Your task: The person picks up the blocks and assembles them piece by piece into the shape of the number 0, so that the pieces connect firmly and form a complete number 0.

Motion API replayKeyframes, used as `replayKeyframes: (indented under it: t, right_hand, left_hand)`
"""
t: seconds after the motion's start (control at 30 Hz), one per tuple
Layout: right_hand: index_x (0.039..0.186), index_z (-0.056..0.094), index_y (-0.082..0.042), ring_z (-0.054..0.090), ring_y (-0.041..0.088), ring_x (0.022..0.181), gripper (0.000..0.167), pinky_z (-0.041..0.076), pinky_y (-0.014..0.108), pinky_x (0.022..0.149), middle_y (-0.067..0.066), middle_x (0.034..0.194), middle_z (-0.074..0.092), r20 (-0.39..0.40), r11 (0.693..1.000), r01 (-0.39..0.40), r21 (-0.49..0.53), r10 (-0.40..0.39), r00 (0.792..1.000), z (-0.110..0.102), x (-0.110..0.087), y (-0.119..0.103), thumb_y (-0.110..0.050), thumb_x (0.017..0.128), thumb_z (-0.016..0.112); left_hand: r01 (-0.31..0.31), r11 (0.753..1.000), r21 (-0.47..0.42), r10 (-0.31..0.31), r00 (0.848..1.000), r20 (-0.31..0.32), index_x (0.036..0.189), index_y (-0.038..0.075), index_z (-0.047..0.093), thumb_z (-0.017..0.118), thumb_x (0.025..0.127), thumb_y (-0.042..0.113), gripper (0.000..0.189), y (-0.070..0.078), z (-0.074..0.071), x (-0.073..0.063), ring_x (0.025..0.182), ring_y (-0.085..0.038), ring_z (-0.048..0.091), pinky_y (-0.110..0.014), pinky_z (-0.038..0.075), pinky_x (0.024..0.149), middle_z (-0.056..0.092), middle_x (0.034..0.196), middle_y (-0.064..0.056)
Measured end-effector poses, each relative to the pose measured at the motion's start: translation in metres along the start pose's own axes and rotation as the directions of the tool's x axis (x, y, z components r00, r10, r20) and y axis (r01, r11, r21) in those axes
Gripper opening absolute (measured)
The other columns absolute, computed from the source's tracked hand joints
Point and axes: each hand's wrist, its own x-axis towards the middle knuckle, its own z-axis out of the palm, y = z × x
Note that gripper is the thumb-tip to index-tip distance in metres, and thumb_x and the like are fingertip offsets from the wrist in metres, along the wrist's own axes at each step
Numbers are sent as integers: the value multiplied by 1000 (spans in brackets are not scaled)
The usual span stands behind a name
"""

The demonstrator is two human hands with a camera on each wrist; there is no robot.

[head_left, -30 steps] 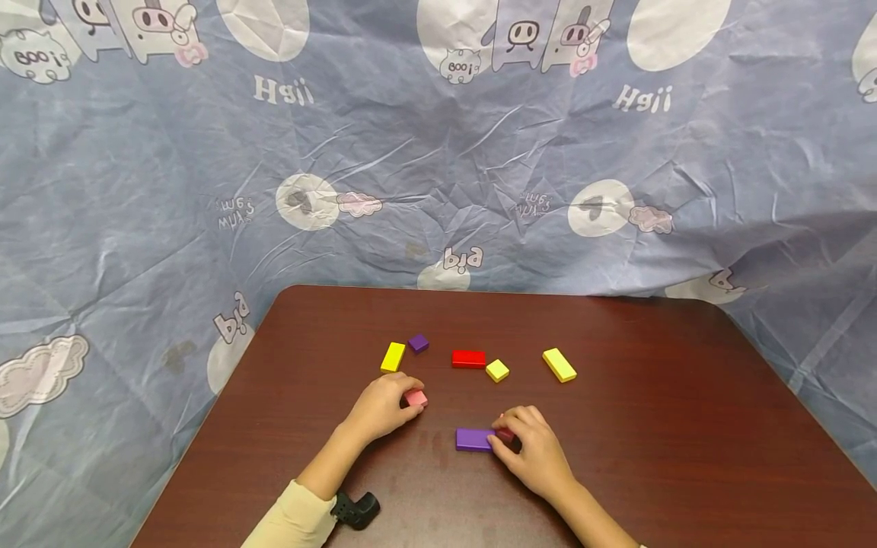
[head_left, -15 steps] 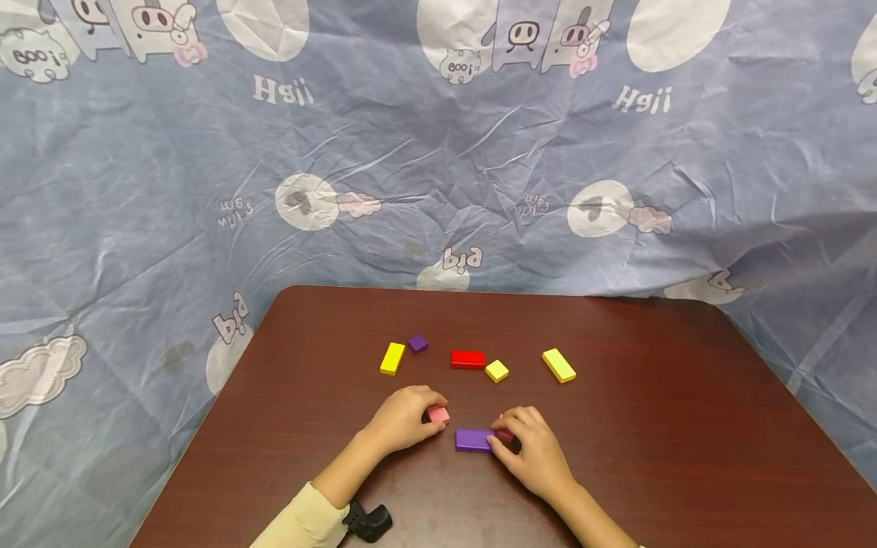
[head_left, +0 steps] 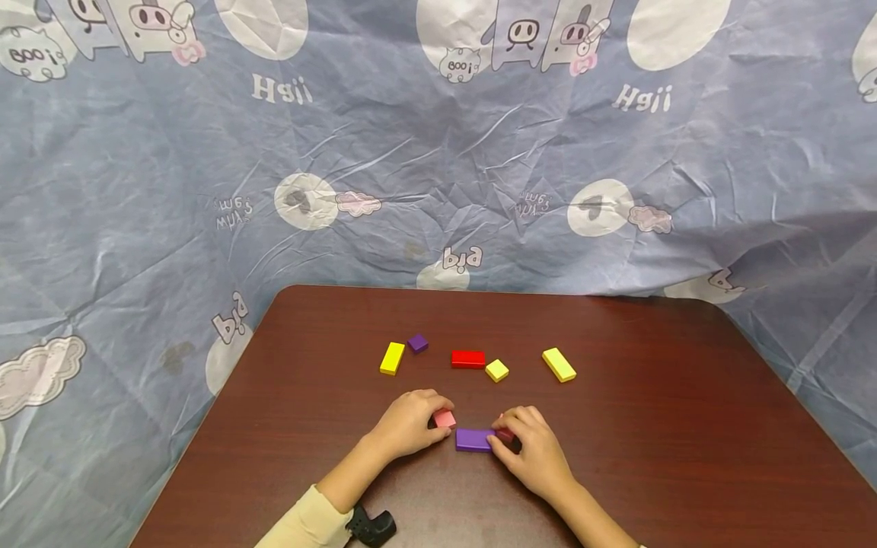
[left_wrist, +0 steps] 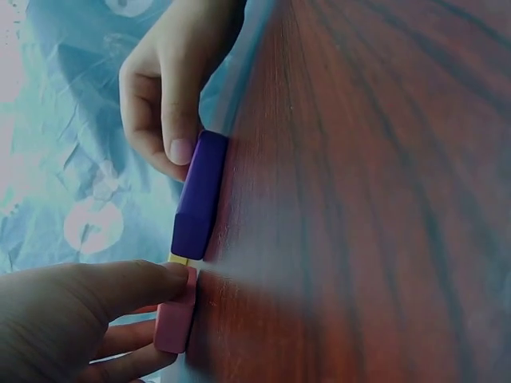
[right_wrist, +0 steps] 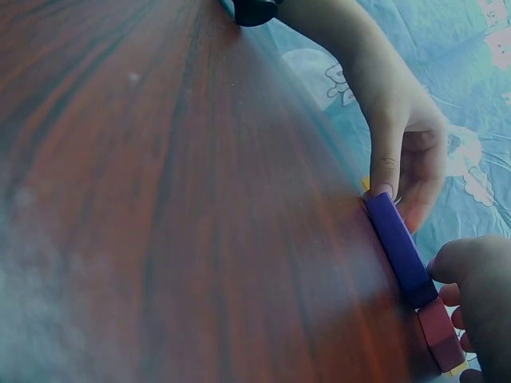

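Head view, lower middle of the frame: the purple block [head_left: 473, 440] lies flat on the table [head_left: 651, 426], its long axis running left to right. What matters most, I judge, is its left end, because the pink block [head_left: 444, 419] sits just beside it, slightly higher in the frame and turned a little out of line. A sliver of space seems to separate them in the left wrist view, though I can't tell whether any corner touches. My left hand [head_left: 411, 423] is the nearer to that end, with thumb and fingers curled to pinch the pink block, parted only by the block's own width. At the opposite end, my right hand [head_left: 534, 453] has its thumb against the purple block and its fingers bent round the reddish block [right_wrist: 439, 333], which appears to touch the purple block's right end in the right wrist view; how firmly they press I can't tell.
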Motion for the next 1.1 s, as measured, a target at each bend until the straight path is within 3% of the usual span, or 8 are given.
replayKeyframes:
  t: [0.6, 0.83, 1.1]
  right_hand:
    - [84, 70, -16, 53, 11, 90, 18, 46, 29, 76, -7, 91, 62, 6, 1000, -5, -1, 5, 1000, 0, 0, -1, -16, 72, 83]
    - [85, 70, -16, 53, 11, 90, 18, 47, 30, 75, -9, 92, 62, 14, 1000, -14, -4, 14, 1000, 0, 0, -1, -16, 72, 83]
    - [85, 70, -15, 53, 12, 89, 18, 48, 31, 75, -7, 91, 62, 14, 1000, -1, -12, 1, 1000, -1, 0, -1, -16, 72, 83]
  left_hand:
    - [-46, 999, 25, 47, 998, -29, 107, 12, 71, 76, 83, 27, 29, 3, 4, -3, 88, -12, 60, -30, 50, 82, 66, 97, 2]
    - [-114, 993, 35, 118, 984, -132, 104, 12, 73, 73, 86, 25, 22, 6, 8, -6, 91, -13, 61, -31, 50, 85, 68, 98, 2]
    - [-166, 984, 61, 173, 976, -129, 101, 12, 75, 74, 86, 25, 20, 13, 13, -9, 89, -11, 60, -26, 49, 82, 68, 97, 4]
